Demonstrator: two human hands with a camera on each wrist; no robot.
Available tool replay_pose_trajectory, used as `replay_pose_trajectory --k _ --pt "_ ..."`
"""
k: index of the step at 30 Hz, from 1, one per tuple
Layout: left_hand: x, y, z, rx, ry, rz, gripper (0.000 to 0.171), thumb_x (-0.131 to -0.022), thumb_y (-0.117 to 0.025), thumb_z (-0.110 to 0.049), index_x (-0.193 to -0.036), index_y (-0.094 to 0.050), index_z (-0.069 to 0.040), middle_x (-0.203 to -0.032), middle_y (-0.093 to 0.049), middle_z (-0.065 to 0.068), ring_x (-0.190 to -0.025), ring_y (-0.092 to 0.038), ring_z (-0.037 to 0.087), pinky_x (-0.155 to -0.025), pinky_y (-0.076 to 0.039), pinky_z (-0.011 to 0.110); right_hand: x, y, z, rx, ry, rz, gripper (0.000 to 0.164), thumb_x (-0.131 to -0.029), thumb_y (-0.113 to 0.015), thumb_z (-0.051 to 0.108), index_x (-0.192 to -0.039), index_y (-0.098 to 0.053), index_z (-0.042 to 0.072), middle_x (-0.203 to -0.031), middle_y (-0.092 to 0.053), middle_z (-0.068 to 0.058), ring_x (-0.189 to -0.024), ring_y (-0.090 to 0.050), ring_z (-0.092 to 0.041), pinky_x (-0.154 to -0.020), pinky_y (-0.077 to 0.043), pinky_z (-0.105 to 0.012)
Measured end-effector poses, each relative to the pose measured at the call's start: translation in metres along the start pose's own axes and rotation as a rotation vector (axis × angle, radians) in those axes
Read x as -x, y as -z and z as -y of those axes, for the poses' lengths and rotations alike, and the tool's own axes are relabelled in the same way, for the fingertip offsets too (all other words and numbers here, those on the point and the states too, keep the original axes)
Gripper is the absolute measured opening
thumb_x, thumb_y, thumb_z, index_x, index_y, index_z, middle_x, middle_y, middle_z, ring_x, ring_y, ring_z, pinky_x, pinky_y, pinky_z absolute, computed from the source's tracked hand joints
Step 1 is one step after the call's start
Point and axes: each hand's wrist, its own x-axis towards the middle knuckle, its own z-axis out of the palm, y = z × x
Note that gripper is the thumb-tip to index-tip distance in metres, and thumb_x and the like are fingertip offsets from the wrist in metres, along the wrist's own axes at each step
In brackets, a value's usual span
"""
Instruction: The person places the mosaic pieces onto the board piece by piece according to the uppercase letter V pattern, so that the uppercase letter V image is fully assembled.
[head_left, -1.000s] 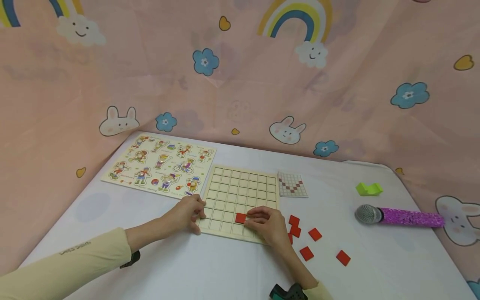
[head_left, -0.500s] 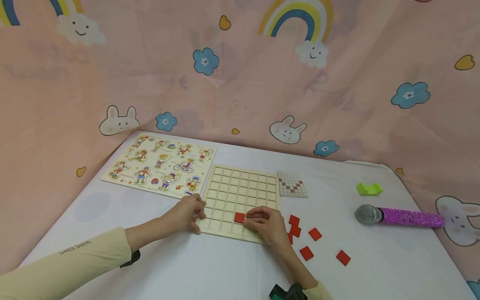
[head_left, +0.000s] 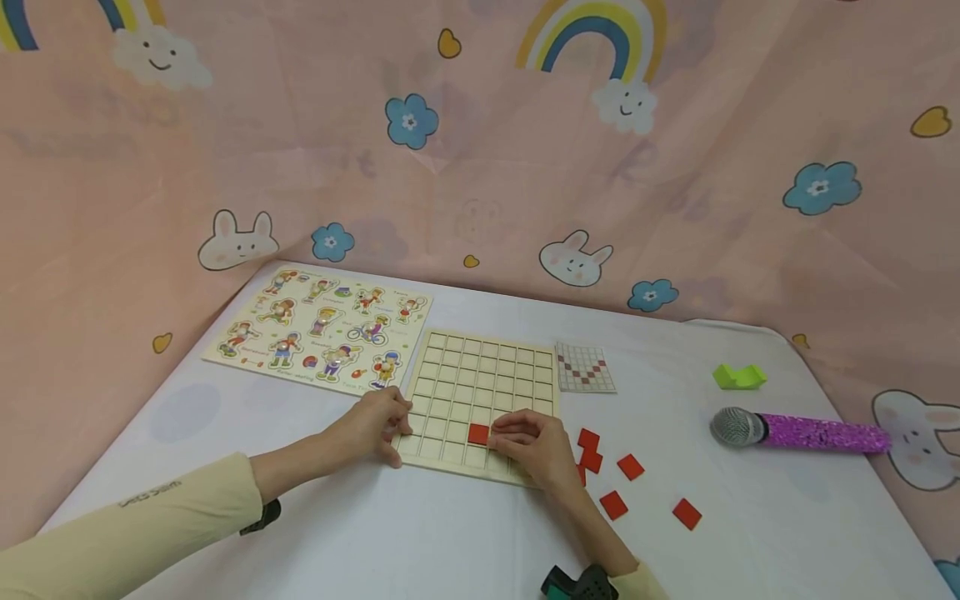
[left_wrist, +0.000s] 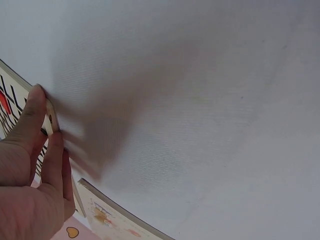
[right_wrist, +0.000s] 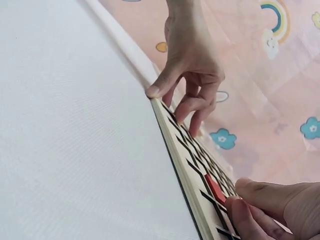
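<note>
A pale wooden grid board (head_left: 457, 388) lies on the white table. At its left edge my left hand (head_left: 373, 423) grips it, thumb at the near corner and fingers along the side; the left wrist view shows the board's edge (left_wrist: 51, 116) between thumb and fingers. On the lower squares sits a flat red square tile (head_left: 477, 434). My right hand (head_left: 536, 446) pinches the tile's right side with its fingertips. In the right wrist view the tile (right_wrist: 215, 188) slants slightly, its near end hidden by the fingers of that hand (right_wrist: 280, 205).
Several loose red tiles (head_left: 631, 467) lie right of the board, one partly hidden by my right hand. Behind them is a pattern card (head_left: 587, 369). A picture puzzle board (head_left: 315, 329) stands left. Farther right are a purple microphone (head_left: 817, 432) and a green block (head_left: 739, 377).
The red tile has shifted very slightly left on the grid, with my right fingertips staying at its side. My left hand keeps its place on the board.
</note>
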Motion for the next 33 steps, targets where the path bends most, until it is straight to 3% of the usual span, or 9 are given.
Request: replay_pose_trajectory --k 5,11,18,26,33 --pt "0.001 0.000 0.002 0.017 -0.013 -0.009 0.031 -0.052 -0.089 -0.001 -0.071 -0.065 -0.003 -0.094 -0.059 0.009 -0.107 -0.057 0.039 -0.061 -0.042 0.020 0.000 0.013 0.005 -0.057 -0.015 0.047 0.025 -0.079 -0.076 0.003 -0.103 -0.068 0.000 -0.096 -0.070 -0.012 -0.083 -0.068 -0.018 -0.074 -0.052 -0.020" --pt "0.003 0.000 0.004 0.071 -0.015 -0.025 0.031 -0.053 -0.089 0.001 -0.075 -0.067 -0.002 -0.092 -0.059 0.007 -0.109 -0.057 0.038 -0.062 -0.040 0.021 -0.003 0.032 0.008 -0.087 0.038 0.065 0.031 -0.081 -0.073 -0.001 -0.111 -0.063 -0.005 -0.108 -0.066 -0.021 -0.091 -0.066 -0.017 -0.078 -0.052 -0.021" --pt "0.002 0.000 0.004 0.079 0.001 -0.020 0.032 -0.052 -0.089 0.001 -0.073 -0.066 -0.003 -0.091 -0.059 0.006 -0.111 -0.057 0.037 -0.061 -0.039 0.022 -0.003 0.056 0.003 -0.098 -0.012 0.040 0.037 -0.083 -0.073 0.004 -0.117 -0.061 -0.004 -0.116 -0.063 -0.022 -0.093 -0.066 -0.013 -0.080 -0.052 -0.023" --pt "0.003 0.000 0.004 0.078 -0.009 -0.017 0.031 -0.053 -0.089 0.001 -0.073 -0.066 -0.003 -0.089 -0.057 0.004 -0.112 -0.057 0.037 -0.061 -0.038 0.022 0.004 0.085 -0.003 0.023 -0.058 -0.012 0.040 -0.087 -0.070 0.010 -0.123 -0.058 -0.001 -0.120 -0.062 -0.019 -0.099 -0.064 -0.011 -0.082 -0.050 -0.019" --pt "0.003 0.001 0.003 0.081 -0.013 -0.019 0.031 -0.053 -0.089 0.001 -0.074 -0.066 -0.002 -0.091 -0.058 0.006 -0.111 -0.057 0.038 -0.060 -0.040 0.021 0.012 0.108 -0.008 0.139 -0.059 -0.068 0.045 -0.090 -0.067 0.013 -0.130 -0.052 0.000 -0.126 -0.059 -0.019 -0.107 -0.062 -0.019 -0.083 -0.049 -0.018"
